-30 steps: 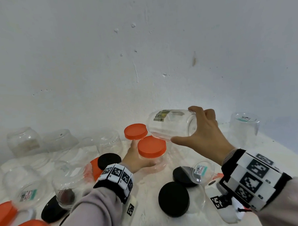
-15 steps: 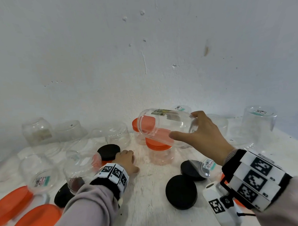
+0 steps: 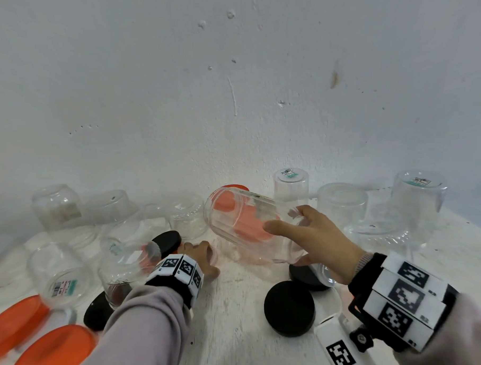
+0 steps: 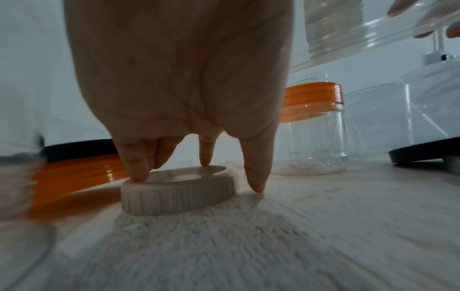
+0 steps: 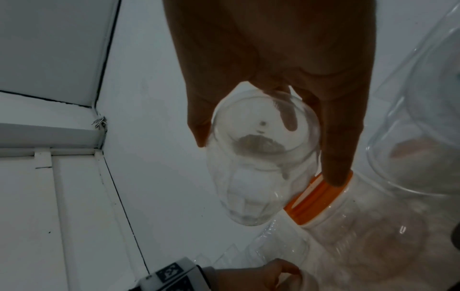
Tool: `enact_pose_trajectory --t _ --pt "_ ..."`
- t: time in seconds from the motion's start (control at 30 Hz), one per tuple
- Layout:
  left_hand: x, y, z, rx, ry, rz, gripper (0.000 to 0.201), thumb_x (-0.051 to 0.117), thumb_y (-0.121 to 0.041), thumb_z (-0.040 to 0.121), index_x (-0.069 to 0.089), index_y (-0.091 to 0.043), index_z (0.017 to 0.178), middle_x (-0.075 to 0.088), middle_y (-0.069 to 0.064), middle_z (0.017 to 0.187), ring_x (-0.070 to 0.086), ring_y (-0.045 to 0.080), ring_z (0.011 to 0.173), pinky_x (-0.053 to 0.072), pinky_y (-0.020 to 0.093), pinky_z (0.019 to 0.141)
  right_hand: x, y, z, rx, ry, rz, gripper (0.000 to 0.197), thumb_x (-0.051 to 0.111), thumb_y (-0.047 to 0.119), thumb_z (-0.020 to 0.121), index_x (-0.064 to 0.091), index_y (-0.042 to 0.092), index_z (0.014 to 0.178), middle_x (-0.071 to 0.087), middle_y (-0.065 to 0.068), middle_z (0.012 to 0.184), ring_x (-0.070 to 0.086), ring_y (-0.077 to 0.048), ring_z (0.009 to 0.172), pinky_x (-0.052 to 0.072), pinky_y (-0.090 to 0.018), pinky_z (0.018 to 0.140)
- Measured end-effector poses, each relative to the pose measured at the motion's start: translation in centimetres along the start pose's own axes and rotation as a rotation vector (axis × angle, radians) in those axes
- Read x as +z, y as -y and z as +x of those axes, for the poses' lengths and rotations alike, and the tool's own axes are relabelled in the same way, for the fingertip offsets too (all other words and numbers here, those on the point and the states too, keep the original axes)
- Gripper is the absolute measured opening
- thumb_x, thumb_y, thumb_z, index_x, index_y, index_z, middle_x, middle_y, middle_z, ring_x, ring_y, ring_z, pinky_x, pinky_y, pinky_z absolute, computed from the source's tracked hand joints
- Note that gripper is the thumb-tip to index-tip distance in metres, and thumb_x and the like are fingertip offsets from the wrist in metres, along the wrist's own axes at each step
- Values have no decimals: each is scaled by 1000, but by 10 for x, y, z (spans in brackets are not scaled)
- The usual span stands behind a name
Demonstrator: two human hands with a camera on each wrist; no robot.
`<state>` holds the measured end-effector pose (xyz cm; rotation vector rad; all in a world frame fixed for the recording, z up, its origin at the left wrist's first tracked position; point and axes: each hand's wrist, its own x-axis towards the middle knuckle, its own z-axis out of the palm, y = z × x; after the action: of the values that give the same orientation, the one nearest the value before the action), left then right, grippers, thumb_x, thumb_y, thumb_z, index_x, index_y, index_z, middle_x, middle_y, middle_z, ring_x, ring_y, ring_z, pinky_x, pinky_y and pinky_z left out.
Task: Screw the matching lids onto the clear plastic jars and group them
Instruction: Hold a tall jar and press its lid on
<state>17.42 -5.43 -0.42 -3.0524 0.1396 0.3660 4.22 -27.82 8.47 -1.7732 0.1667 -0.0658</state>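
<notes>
My right hand (image 3: 290,221) grips a clear lidless jar (image 3: 235,210) by its base and holds it tilted on its side above the table; the right wrist view shows the jar (image 5: 254,177) from its base end. Behind it stand two clear jars with orange lids (image 3: 234,186), one seen in the left wrist view (image 4: 313,118). My left hand (image 3: 201,255) is down on a white ribbed lid (image 4: 179,191) lying on the table. Its fingertips (image 4: 138,173) touch the lid's top rim, and the thumb (image 4: 256,183) stands just beside the lid.
Upturned clear jars (image 3: 57,207) (image 3: 342,202) (image 3: 419,194) line the white wall. Black lids (image 3: 289,308) (image 3: 167,240) lie near my hands, and large orange lids (image 3: 51,356) lie at the front left. More clear jars (image 3: 61,273) crowd the left side.
My left hand let go of the orange-lidded jar, drew back and came down on the white lid. My right hand carried the clear jar lower and to the left, tilting it further.
</notes>
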Motion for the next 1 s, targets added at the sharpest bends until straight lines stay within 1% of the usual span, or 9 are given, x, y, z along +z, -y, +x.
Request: enact_pose_trajectory --t 0.1,0.23,0.4,0.53,0.6,0.73,0.87,0.93,1.0 --pt "-2 1 0 -14 35 12 70 56 -58 74 35 -26 132 51 14 125 47 35 115 42 39 90 3 -3 -2 26 26 -24 79 75 64 49 57 16 110 64 -6 107 66 -26 95 56 -50 82" --pt "-1 3 -3 -28 9 -40 64 57 -51 73 34 -30 128 47 2 87 44 26 90 38 32 75 5 -5 -6 132 79 88 77 82 59 52 54 3 97 62 -11 95 67 -32 88 58 -51 78" --pt "-4 1 -11 -86 12 -116 84 67 -57 68 27 -28 135 55 9 119 50 30 113 44 35 90 7 -7 -14 281 232 218 82 89 46 50 56 6 114 56 -19 103 63 -29 86 59 -44 72" --pt "-11 7 -18 -108 1 -277 87 66 -59 72 27 -16 137 56 13 122 54 30 114 45 34 91 13 -11 -15 288 301 293 89 83 47 46 58 12 123 53 -12 116 55 -24 93 56 -43 78" --pt "-17 13 -25 -115 -4 -401 85 62 -60 74 27 -14 136 56 12 121 56 28 111 45 33 91 17 -14 -13 282 304 260 80 80 50 53 59 15 122 57 -11 119 57 -25 102 52 -40 83" --pt "-32 26 -40 -133 19 -632 55 45 -66 77 34 -29 117 52 -6 119 50 25 116 33 42 102 28 -18 -11 308 294 357 27 71 33 77 63 14 94 63 1 75 59 -10 62 49 -26 62" --pt "-46 35 -57 -73 -56 -1120 67 51 -65 72 42 -19 120 65 -8 69 56 10 64 49 31 69 45 -21 -8 329 318 365 48 83 26 61 59 11 100 48 -8 88 51 -19 78 52 -34 69" --pt "-55 38 -67 -37 -100 -1163 68 47 -65 77 48 -8 116 63 2 72 57 17 65 44 26 56 54 -24 -4 322 363 302 48 84 22 65 55 14 102 47 -5 85 49 -18 74 52 -35 72" --pt "-66 41 -78 5 -136 -1175 76 44 -69 74 51 -1 107 62 6 74 58 21 71 46 31 63 62 -27 0 294 395 224 56 85 21 64 54 17 110 55 0 91 51 -18 80 50 -36 76"
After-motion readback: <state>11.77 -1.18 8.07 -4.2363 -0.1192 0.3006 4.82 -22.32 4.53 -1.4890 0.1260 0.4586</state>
